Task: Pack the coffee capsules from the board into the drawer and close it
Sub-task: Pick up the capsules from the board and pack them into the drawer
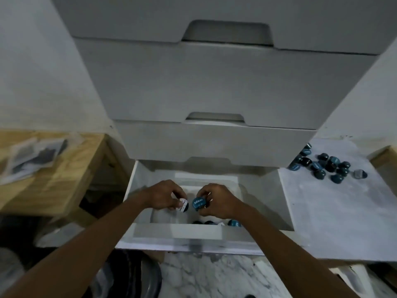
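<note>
The bottom white drawer [189, 232] stands pulled out. Both my hands are inside it, over a white inner tray [165, 216]. My left hand [163, 194] pinches a capsule with a white and dark lid [183, 204]. My right hand [217, 201] grips a blue capsule [198, 203] with its printed lid facing me. Several blue and dark capsules [214, 223] lie along the tray's near edge. To the right, a pale marble board [335, 211] carries a cluster of several blue and dark capsules [328, 166].
Three shut white drawers [214, 87] rise above the pulled-out one. A wooden bench with papers [43, 164] stands on the left. Marble floor [206, 276] shows below the drawer front. A wooden piece [384, 162] sits beyond the board at the right.
</note>
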